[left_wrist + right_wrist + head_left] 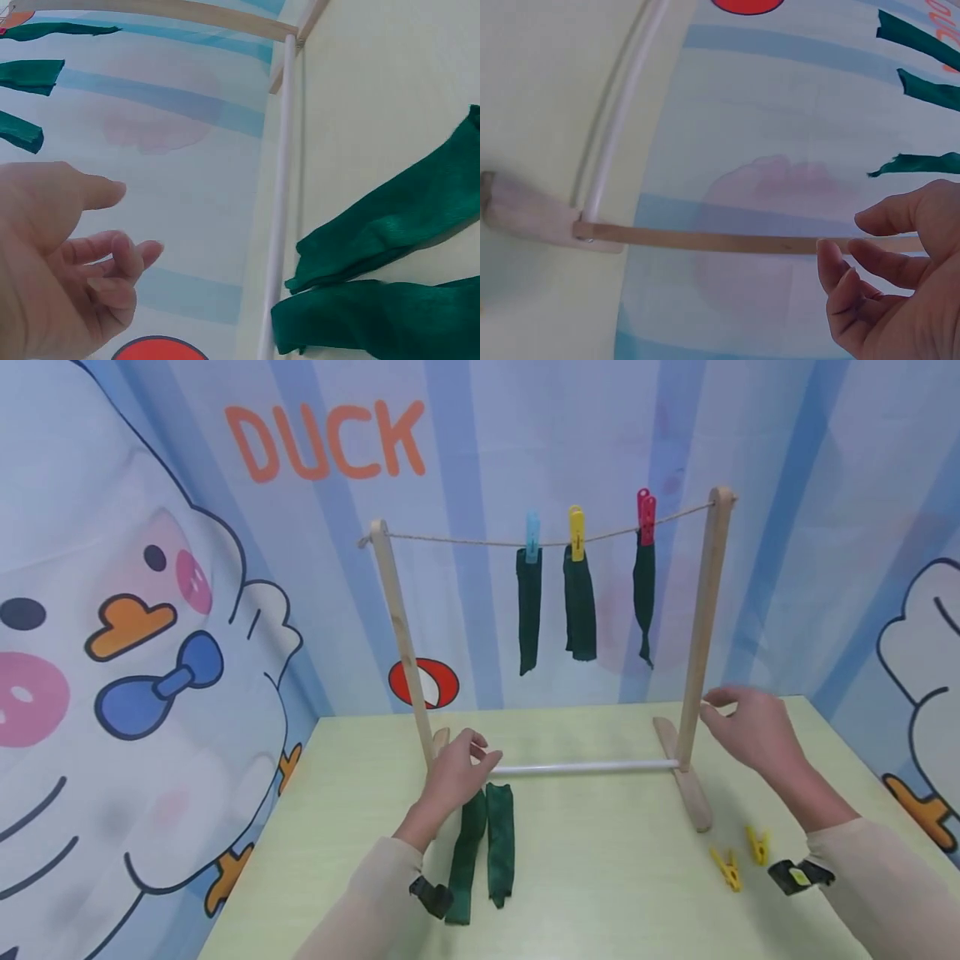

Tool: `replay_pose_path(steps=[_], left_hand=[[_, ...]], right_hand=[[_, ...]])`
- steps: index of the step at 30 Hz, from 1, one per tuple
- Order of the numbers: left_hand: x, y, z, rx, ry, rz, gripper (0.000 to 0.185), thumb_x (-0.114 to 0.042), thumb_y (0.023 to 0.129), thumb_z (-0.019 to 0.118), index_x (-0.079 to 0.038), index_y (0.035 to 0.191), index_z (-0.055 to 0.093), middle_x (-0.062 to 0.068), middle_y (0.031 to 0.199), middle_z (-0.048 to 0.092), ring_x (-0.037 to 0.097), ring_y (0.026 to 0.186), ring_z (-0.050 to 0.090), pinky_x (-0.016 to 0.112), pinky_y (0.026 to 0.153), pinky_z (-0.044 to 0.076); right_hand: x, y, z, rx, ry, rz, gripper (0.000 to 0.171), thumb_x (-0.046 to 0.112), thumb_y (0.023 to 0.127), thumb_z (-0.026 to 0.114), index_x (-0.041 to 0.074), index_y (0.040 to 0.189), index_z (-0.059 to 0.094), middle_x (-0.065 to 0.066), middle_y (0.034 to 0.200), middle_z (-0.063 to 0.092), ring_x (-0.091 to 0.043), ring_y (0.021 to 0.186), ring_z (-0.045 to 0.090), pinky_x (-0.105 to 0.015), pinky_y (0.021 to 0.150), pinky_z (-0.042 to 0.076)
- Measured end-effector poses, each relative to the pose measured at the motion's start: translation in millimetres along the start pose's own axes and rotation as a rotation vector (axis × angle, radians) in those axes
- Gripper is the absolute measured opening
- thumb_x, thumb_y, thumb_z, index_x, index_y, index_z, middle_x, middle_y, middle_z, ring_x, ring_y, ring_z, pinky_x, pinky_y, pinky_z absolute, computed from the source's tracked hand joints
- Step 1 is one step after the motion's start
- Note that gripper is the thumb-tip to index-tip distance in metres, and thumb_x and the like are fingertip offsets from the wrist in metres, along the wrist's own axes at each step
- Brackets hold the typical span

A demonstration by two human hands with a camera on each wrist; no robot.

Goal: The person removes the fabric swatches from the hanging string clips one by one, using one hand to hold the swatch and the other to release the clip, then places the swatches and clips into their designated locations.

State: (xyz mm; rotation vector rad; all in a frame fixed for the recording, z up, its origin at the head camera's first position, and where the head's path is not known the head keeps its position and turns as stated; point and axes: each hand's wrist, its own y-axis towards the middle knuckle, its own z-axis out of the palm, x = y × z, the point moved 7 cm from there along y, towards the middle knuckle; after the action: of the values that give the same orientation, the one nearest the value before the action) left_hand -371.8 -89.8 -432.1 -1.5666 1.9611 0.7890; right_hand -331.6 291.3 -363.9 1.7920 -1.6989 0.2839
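**Both hands free beside the little drying rack**

My left hand [453, 772] hovers low over the pale green table [600, 877], just in front of the rack's left wooden post [401, 635] and the white crossbar [585, 767] that joins the two feet. Its fingers are loosely curled and hold nothing; the left wrist view shows them bent in the air with the crossbar beyond. Directly under and behind that hand lie two dark green cloth strips [483, 852], side by side and touching, running lengthwise toward me (the left one is more crumpled and partly covered by my wrist).

My right hand [750, 727] is raised just to the right of the right wooden post [701, 627], near its lower part. Thumb and fingers are relaxed, slightly bent, and grip nothing; I cannot tell whether a fingertip brushes the post.

On the string [465, 539] stretched between the post tops hang three more green strips: one under a light blue clothespin [532, 537], one under a yellow clothespin [577, 533], one under a red clothespin [646, 516]. Two loose yellow clothespins [742, 857] lie on the table near my right forearm, well apart from the strips on the table.
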Motion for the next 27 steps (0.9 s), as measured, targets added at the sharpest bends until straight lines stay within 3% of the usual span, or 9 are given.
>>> replay_pose_path(steps=[5, 13, 19, 21, 27], left_hand=[[-4.1, 7.8, -6.3, -0.063, -0.062, 0.021, 0.035, -0.034, 0.096, 0.069, -0.01, 0.118, 0.058, 0.007, 0.11, 0.067, 0.025, 0.103, 0.055, 0.038, 0.078, 0.052], [-15.8, 19.2, -12.3, -0.077, -0.209, 0.127, 0.05, -0.037, 0.096, 0.068, -0.013, 0.136, 0.049, 0.005, 0.122, 0.066, 0.019, 0.069, 0.061, 0.033, 0.063, 0.053], [-26.9, 24.6, -18.7, -0.093, -0.288, 0.171, 0.058, -0.039, 0.096, 0.067, -0.016, 0.143, 0.041, 0.002, 0.128, 0.063, 0.019, 0.074, 0.063, 0.031, 0.066, 0.055], [-31.0, 25.6, -21.6, -0.098, -0.299, 0.18, 0.059, -0.039, 0.097, 0.066, -0.016, 0.145, 0.039, 0.003, 0.131, 0.061, 0.02, 0.076, 0.064, 0.032, 0.067, 0.055], [-42.0, 28.3, -28.5, -0.097, -0.345, 0.208, 0.062, -0.038, 0.098, 0.064, -0.016, 0.149, 0.036, 0.003, 0.138, 0.056, 0.024, 0.08, 0.065, 0.033, 0.069, 0.056]], right_hand=[[14, 7, -5, -0.028, 0.034, 0.001, 0.039, 0.026, 0.102, 0.052, -0.006, 0.118, 0.065, -0.027, 0.112, 0.066, -0.037, 0.088, 0.066, -0.041, 0.06, 0.052], [31, 13, -1, -0.019, 0.177, 0.004, 0.044, 0.037, 0.102, 0.055, 0.001, 0.125, 0.064, -0.022, 0.115, 0.066, -0.034, 0.091, 0.069, -0.031, 0.063, 0.051], [43, 17, 0, -0.032, 0.25, -0.034, 0.047, 0.037, 0.102, 0.056, 0.002, 0.133, 0.06, -0.02, 0.119, 0.067, -0.032, 0.094, 0.069, -0.017, 0.068, 0.048], [48, 18, 0, -0.038, 0.277, -0.056, 0.047, 0.036, 0.102, 0.057, 0.002, 0.135, 0.059, -0.019, 0.122, 0.066, -0.023, 0.091, 0.07, -0.013, 0.069, 0.047], [61, 21, 3, -0.05, 0.312, -0.073, 0.048, 0.034, 0.101, 0.059, 0.003, 0.137, 0.056, -0.019, 0.127, 0.063, -0.026, 0.094, 0.069, -0.011, 0.07, 0.048]])
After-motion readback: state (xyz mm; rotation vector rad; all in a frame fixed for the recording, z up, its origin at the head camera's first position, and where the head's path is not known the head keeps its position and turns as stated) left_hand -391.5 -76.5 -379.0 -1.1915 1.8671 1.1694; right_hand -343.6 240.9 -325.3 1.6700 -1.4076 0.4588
